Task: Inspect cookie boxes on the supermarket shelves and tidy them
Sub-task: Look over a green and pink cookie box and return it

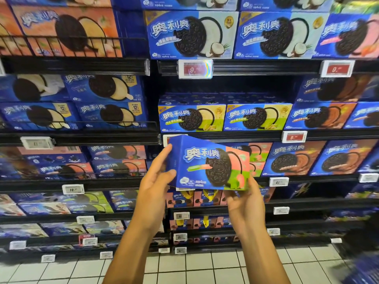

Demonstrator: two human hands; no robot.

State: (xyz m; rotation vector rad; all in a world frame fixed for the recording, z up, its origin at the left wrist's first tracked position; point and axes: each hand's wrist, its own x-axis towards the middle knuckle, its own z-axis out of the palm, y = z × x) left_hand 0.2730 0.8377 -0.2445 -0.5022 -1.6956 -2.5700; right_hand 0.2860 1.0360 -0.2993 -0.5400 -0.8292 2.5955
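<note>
We have one cookie box off the shelf, held up in front of the middle rows with its printed front turned toward us; we take this to be the inspecting part of the job, the face angled so the label and corners can be read. The box sits tilted, its left end higher and swung a little toward us so the narrow blue end panel shows. Left hand grips that left end: thumb on the lower front corner, fingers curled up the end panel toward the top edge. Right hand supports from below at the lower right corner, thumb pressed on the pink and green part of the front, the other fingers hidden under or behind the box, so we cannot tell how they lie. Both hands are closed on the box; it hangs between them, touching nothing on the shelves. Behind it, the shelf with green and yellow boxes has a dark gap above its single row, and pink boxes just right of and behind the held one share its colouring, so it likely belongs there. Price tags line the rails; white floor tiles lie nearest us
</note>
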